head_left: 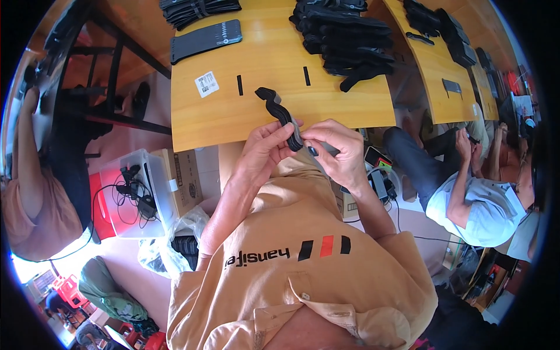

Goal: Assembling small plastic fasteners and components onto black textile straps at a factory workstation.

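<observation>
Just past the table's near edge, my left hand [263,149] is closed on a wavy black strip [274,109], thin and layered like folded cloth, with a greyish side. Its upper end reaches up and left over the table. My right hand [339,149] pinches at the strip's lower end, thumb and fingers together. A small dark piece [312,151] shows at its fingertips; I cannot make out whether it belongs to the strip. On the yellow wooden table [227,119] lie two short black bars or slots and a white printed label [206,84].
Black soft goods, apparently socks [350,38], are heaped at the table's far right. A dark flat card [206,41] and a stack of black cards [198,10] lie far left. A clear bin [137,192] with cables stands left. Seated people [475,201] work at right.
</observation>
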Demonstrator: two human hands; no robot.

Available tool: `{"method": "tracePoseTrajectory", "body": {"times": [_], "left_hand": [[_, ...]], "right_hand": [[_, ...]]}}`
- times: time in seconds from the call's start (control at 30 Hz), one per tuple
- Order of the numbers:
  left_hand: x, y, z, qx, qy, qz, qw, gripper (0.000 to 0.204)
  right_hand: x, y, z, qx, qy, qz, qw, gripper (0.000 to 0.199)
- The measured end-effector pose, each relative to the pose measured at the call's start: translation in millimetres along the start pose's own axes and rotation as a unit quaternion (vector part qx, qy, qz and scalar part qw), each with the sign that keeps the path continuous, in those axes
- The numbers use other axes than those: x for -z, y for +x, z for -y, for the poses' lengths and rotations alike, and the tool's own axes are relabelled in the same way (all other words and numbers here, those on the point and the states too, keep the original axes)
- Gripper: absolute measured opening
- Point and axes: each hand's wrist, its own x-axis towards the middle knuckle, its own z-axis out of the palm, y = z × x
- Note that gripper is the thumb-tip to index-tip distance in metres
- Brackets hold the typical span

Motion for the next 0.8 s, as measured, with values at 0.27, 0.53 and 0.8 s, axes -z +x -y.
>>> {"method": "tracePoseTrajectory", "body": {"times": [0.27, 0.53, 0.8], "left_hand": [[-5, -1, -3, 0.012, -0.017, -0.002, 1.000, 0.031], [-5, 1, -3, 0.014, -0.013, -0.009, 1.000, 0.032], [-2, 3, -3, 0.017, -0.010, -0.011, 1.000, 0.032]], "right_hand": [[4, 4, 3, 0.051, -0.031, 0.017, 0.998, 0.020], [8, 8, 6, 0.062, -0.048, 0.043, 0.996, 0.016], [10, 11, 5, 0.072, -0.063, 0.051, 0.994, 0.016]]}}
